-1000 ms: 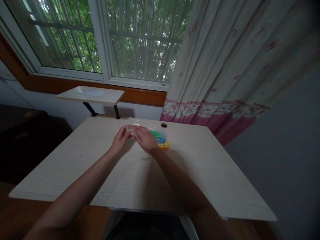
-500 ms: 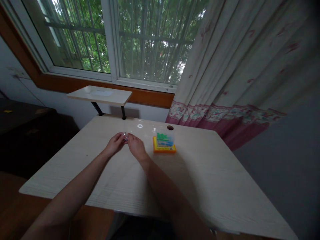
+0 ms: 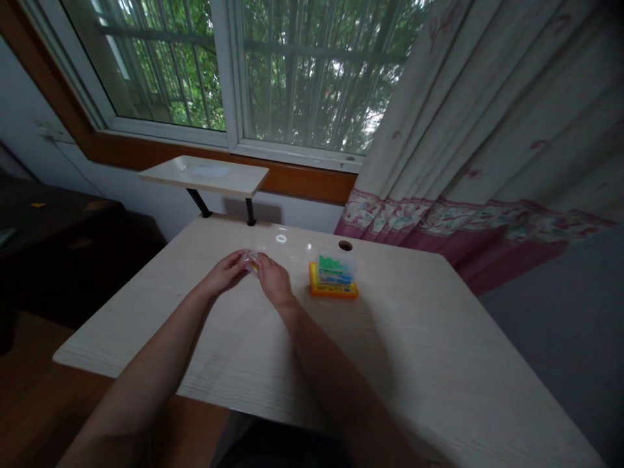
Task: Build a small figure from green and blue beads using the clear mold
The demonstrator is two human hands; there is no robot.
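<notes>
Both my hands meet over the table, closed on a small clear plastic bag [image 3: 251,259] with a bit of yellow showing at its right side. My left hand [image 3: 228,271] grips the bag from the left. From the right, my right hand [image 3: 273,278] pinches it with the fingers curled. What is inside the bag is too small to make out. To the right of my hands, a clear box [image 3: 336,268] with green and blue pieces rests on a flat yellow-orange case [image 3: 333,291].
The pale wooden table [image 3: 400,338] has a round cable hole [image 3: 345,246] near its back edge. A raised shelf [image 3: 207,175] on black supports stands at the back left. A floral curtain [image 3: 439,162] hangs behind on the right, beside the window [image 3: 312,84].
The view has shifted slightly, so the table and boxes sit further right. More of the clear bag, with some yellow, now shows between my hands. Both hands keep their grip.
</notes>
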